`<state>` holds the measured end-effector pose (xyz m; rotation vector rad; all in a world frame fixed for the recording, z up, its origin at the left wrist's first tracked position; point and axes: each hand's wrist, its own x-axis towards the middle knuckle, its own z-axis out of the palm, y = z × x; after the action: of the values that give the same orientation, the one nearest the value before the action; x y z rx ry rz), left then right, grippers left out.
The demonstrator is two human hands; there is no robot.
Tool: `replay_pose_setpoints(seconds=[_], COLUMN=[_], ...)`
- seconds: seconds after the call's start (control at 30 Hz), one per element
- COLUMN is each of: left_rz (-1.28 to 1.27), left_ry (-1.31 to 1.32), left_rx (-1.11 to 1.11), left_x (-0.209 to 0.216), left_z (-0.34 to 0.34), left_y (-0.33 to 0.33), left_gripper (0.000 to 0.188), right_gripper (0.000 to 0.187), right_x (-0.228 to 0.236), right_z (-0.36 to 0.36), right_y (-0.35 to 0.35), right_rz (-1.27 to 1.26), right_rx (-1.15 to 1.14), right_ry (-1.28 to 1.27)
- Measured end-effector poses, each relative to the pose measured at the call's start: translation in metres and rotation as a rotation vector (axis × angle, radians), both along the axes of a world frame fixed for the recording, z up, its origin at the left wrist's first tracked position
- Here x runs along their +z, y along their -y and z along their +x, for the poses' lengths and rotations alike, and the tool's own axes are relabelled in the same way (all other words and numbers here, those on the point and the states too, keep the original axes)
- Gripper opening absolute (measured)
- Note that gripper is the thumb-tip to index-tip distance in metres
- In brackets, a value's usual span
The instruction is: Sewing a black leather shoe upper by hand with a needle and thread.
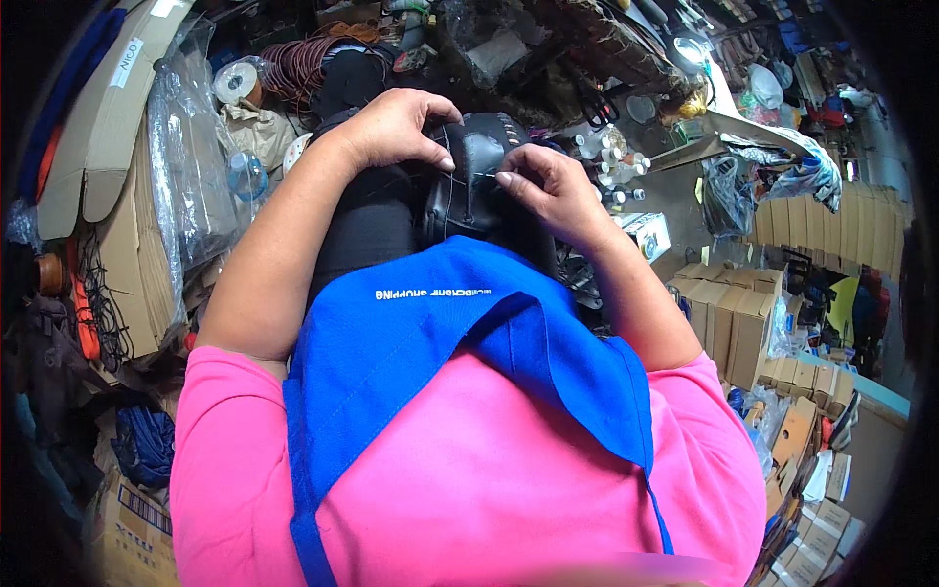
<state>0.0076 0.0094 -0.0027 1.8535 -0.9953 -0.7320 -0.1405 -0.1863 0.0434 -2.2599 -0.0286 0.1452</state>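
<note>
A black leather shoe upper [482, 152], as its shape suggests, rests between my knees. Pale stitches run along its far right edge, and a dark cord or seam goes down its middle. My left hand [399, 129] is at its left side, thumb and forefinger curved inward, the other fingertips hidden. On the right side, my right hand [555, 189] pinches with thumb and forefinger. A thin light thread [462, 180] shows between the two hands, close over the leather. Whether a needle is in either hand is too small to tell.
A blue apron [421, 313] covers my lap. Clear bottles with white caps [616, 161] stand just beyond my right hand. At left are a thread spool [235, 82], plastic sheeting [191, 166] and cardboard [112, 117]. Stacked cardboard boxes [724, 313] stand at right.
</note>
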Motion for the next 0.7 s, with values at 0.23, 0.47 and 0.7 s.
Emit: replay_pose_setpoints(seconds=[0.23,0.47,0.7], left_rz=[0.000,-0.011,-0.026], left_ry=[-0.025,0.019,0.098], left_rx=[0.003,-0.008,-0.010], left_x=[0.000,0.001,-0.008], left_z=[0.000,0.001,0.005], left_y=[-0.001,-0.001,-0.001], left_gripper=[0.052,0.052,0.049], right_gripper=[0.019,0.019,0.015], right_x=[0.010,0.012,0.001], right_z=[0.004,0.009,0.012], right_y=[-0.004,-0.011,0.005], right_rz=[-0.106,-0.330,0.062], right_rx=[0.040,0.131,0.079], right_ry=[0.006,0.130,-0.155])
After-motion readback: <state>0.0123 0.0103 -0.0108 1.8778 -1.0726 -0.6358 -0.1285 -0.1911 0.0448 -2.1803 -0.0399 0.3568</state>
